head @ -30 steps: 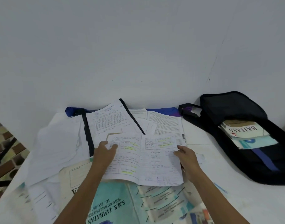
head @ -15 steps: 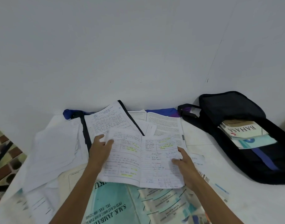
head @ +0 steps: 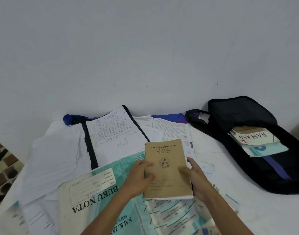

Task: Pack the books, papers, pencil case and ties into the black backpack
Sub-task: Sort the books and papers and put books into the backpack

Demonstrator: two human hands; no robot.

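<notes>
Low in the centre of the frame, the left hand (head: pixel 140 177) and right hand (head: pixel 195 181) grip a closed brown notebook (head: pixel 166 156) by its side edges (thumbs on the cover) above scattered papers (head: pixel 55 160) on the tabletop (head: pixel 264 209). At right, the black backpack (head: pixel 243 114) lies open, holding books (head: pixel 253 138).

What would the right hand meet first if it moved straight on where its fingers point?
The right hand grips the brown book. Past the book's far edge, the printed sheet probably comes first, though depth is unclear.
</notes>
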